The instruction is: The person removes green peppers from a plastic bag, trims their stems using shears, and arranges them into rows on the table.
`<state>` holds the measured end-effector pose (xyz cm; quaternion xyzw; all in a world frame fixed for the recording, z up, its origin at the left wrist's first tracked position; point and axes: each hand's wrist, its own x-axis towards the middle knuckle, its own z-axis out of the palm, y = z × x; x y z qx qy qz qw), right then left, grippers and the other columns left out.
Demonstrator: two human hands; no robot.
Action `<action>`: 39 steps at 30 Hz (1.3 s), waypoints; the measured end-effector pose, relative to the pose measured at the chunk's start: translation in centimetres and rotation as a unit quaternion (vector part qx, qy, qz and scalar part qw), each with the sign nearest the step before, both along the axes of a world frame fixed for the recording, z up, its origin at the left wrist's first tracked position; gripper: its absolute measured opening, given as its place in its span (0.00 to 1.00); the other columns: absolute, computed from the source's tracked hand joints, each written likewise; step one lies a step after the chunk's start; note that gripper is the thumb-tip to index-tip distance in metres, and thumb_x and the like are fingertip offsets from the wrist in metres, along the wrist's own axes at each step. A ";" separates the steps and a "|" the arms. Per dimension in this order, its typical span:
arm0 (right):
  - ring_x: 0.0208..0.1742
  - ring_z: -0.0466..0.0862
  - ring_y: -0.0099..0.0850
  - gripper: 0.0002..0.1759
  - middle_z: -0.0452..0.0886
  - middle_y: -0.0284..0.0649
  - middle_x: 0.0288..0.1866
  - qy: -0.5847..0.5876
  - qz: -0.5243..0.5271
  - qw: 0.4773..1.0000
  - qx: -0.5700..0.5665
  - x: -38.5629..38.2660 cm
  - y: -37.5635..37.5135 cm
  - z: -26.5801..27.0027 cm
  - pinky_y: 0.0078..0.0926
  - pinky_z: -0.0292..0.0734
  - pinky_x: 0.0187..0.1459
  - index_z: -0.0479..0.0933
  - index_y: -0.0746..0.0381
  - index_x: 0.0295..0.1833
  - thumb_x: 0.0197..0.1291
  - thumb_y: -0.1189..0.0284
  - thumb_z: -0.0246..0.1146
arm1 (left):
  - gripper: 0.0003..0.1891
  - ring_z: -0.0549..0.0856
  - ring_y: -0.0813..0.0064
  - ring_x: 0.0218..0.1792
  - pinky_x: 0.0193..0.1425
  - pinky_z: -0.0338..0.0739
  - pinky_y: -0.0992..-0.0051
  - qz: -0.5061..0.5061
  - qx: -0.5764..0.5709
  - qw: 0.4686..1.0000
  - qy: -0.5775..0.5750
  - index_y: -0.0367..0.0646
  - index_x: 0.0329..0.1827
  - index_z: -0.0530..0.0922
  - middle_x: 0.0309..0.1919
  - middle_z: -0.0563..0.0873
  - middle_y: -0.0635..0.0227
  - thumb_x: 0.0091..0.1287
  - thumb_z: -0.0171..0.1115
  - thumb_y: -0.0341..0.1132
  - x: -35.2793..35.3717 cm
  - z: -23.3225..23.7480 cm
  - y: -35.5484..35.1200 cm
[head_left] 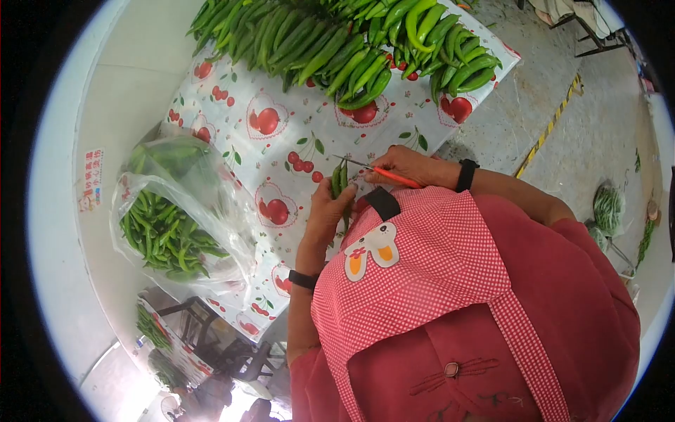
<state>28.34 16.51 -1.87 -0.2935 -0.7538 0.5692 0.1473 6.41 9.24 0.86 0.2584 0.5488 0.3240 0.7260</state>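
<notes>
My left hand [327, 205] is closed around a few green chili peppers [339, 180], held upright near the table's front edge. My right hand [402, 163] grips a pair of scissors with red handles [396, 176]. The metal blades point left and cross close to the tips of the held peppers; whether they touch cannot be made out. Beneath both hands lies a white tablecloth printed with cherries and apples [309, 133]. Farther back on the table, long green peppers [302, 42] lie in dense rows.
A clear plastic bag [239, 246] full of small green peppers [165, 232] sits at the table's left side. On the floor at right, bagged greens [607, 209] stand beyond a yellow-black tape line [548, 126]. Another table with green produce [151, 327] is at lower left.
</notes>
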 end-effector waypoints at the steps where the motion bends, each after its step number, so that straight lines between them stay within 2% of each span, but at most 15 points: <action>1: 0.19 0.61 0.30 0.25 0.65 0.44 0.16 -0.001 -0.002 1.000 0.011 0.0 0.0 -0.3 0.32 0.64 0.25 0.74 0.66 0.29 0.68 0.54 0.58 | 0.15 0.81 0.77 0.25 0.28 0.77 0.77 -0.028 0.021 0.995 0.092 0.37 0.47 0.72 0.28 0.80 0.67 0.69 0.60 0.39 0.4 0.4 -0.1; 2: 0.19 0.61 0.30 0.25 0.65 0.44 0.16 -0.001 -0.001 1.000 0.011 0.0 0.0 -0.5 0.32 0.64 0.25 0.74 0.66 0.29 0.68 0.54 0.58 | 0.15 0.81 0.77 0.24 0.27 0.76 0.77 -0.056 0.042 0.980 0.184 0.36 0.47 0.71 0.27 0.80 0.67 0.67 0.61 0.39 0.7 0.6 -0.1; 5: 0.20 0.60 0.30 0.26 0.65 0.43 0.16 -0.035 0.005 0.999 -0.014 0.0 0.0 -0.2 0.31 0.63 0.25 0.74 0.66 0.29 0.68 0.53 0.57 | 0.15 0.80 0.78 0.22 0.25 0.74 0.76 -0.082 0.079 0.953 0.281 0.36 0.45 0.71 0.26 0.79 0.67 0.66 0.62 0.37 0.6 -0.6 -0.3; 8: 0.20 0.68 0.36 0.26 0.70 0.45 0.18 -0.055 0.011 0.998 -0.011 0.2 -0.1 0.0 0.34 0.67 0.27 0.75 0.66 0.29 0.66 0.52 0.59 | 0.14 0.78 0.79 0.21 0.22 0.72 0.77 -0.090 0.021 0.961 0.260 0.36 0.43 0.70 0.24 0.78 0.68 0.66 0.62 0.37 0.6 1.6 0.1; 12: 0.29 0.80 0.47 0.22 0.79 0.49 0.26 -0.158 -0.008 0.982 0.102 0.7 -0.1 1.3 0.43 0.73 0.32 0.78 0.59 0.46 0.60 0.51 0.62 | 0.12 0.75 0.81 0.18 0.18 0.69 0.77 -0.038 0.029 0.967 0.250 0.37 0.40 0.71 0.23 0.76 0.70 0.67 0.61 0.37 -1.2 2.4 -0.8; 13: 0.32 0.82 0.50 0.25 0.81 0.51 0.28 -0.174 -0.040 0.975 0.134 0.8 0.0 1.9 0.45 0.76 0.33 0.77 0.57 0.53 0.58 0.51 0.63 | 0.11 0.74 0.82 0.19 0.19 0.67 0.79 0.016 0.023 0.971 0.239 0.38 0.43 0.72 0.24 0.75 0.72 0.68 0.61 0.37 -1.8 2.7 -0.9; 14: 0.32 0.82 0.50 0.25 0.81 0.51 0.28 -0.175 -0.038 0.975 0.135 0.7 0.3 1.9 0.45 0.76 0.33 0.77 0.57 0.53 0.58 0.51 0.63 | 0.10 0.72 0.83 0.19 0.19 0.65 0.80 0.071 0.016 0.971 0.227 0.40 0.45 0.73 0.25 0.75 0.73 0.68 0.60 0.36 -2.3 2.9 -1.1; 16: 0.32 0.83 0.50 0.29 0.81 0.50 0.30 -0.252 -0.092 0.953 0.140 0.4 0.8 1.8 0.45 0.77 0.34 0.69 0.50 0.65 0.59 0.54 0.62 | 0.11 0.71 0.84 0.18 0.18 0.62 0.81 0.100 0.022 0.970 0.221 0.41 0.47 0.73 0.25 0.75 0.74 0.66 0.62 0.33 -3.3 2.8 -1.4; 20: 0.32 0.82 0.49 0.28 0.81 0.48 0.29 -0.305 -0.102 0.941 0.103 -0.3 0.9 2.0 0.46 0.75 0.34 0.67 0.48 0.66 0.60 0.60 0.59 | 0.13 0.70 0.85 0.17 0.18 0.62 0.83 0.124 0.033 0.963 0.239 0.40 0.47 0.72 0.24 0.74 0.74 0.64 0.65 0.33 -3.5 3.0 -1.7; 22: 0.31 0.82 0.49 0.27 0.81 0.46 0.29 -0.289 0.009 0.939 0.186 -0.1 0.8 2.5 0.45 0.75 0.33 0.67 0.47 0.66 0.59 0.63 0.58 | 0.13 0.70 0.85 0.16 0.17 0.63 0.83 0.139 0.037 0.961 0.235 0.40 0.45 0.72 0.23 0.74 0.74 0.64 0.65 0.34 -3.5 2.8 -1.6; 24: 0.31 0.83 0.48 0.29 0.82 0.45 0.30 -0.279 -0.010 0.941 0.189 0.0 0.7 2.0 0.45 0.76 0.32 0.67 0.47 0.67 0.58 0.63 0.58 | 0.16 0.70 0.85 0.17 0.16 0.61 0.83 0.163 0.027 0.963 0.213 0.39 0.52 0.71 0.25 0.73 0.74 0.64 0.64 0.32 -3.7 2.7 -1.7; 29: 0.32 0.84 0.47 0.28 0.82 0.44 0.31 -0.265 -0.087 0.942 0.187 0.3 1.3 -0.1 0.45 0.77 0.31 0.67 0.46 0.67 0.58 0.60 0.58 | 0.14 0.69 0.86 0.18 0.15 0.60 0.84 0.186 0.004 0.960 0.208 0.42 0.50 0.71 0.25 0.73 0.74 0.66 0.62 0.34 -3.3 3.5 -1.0; 31: 0.33 0.84 0.46 0.27 0.83 0.45 0.32 -0.222 0.054 0.951 0.210 0.0 1.0 0.5 0.46 0.77 0.32 0.70 0.46 0.65 0.59 0.57 0.58 | 0.12 0.69 0.86 0.18 0.15 0.60 0.84 0.182 -0.004 0.961 0.210 0.44 0.49 0.70 0.25 0.72 0.74 0.67 0.61 0.35 -3.1 3.8 -0.6; 33: 0.33 0.83 0.46 0.26 0.82 0.45 0.32 -0.221 0.039 0.956 0.187 -0.5 0.6 1.3 0.44 0.76 0.33 0.71 0.46 0.64 0.58 0.58 0.59 | 0.11 0.67 0.87 0.17 0.17 0.61 0.84 0.188 0.010 0.958 0.217 0.44 0.41 0.67 0.22 0.71 0.76 0.67 0.61 0.36 -3.1 3.9 0.0; 39: 0.35 0.83 0.44 0.23 0.82 0.42 0.33 -0.228 -0.068 0.953 0.188 0.4 2.3 1.8 0.41 0.76 0.35 0.74 0.47 0.61 0.58 0.60 0.59 | 0.10 0.69 0.88 0.18 0.16 0.61 0.85 0.139 0.111 0.948 0.263 0.45 0.45 0.69 0.23 0.71 0.77 0.66 0.62 0.32 -3.3 4.8 3.7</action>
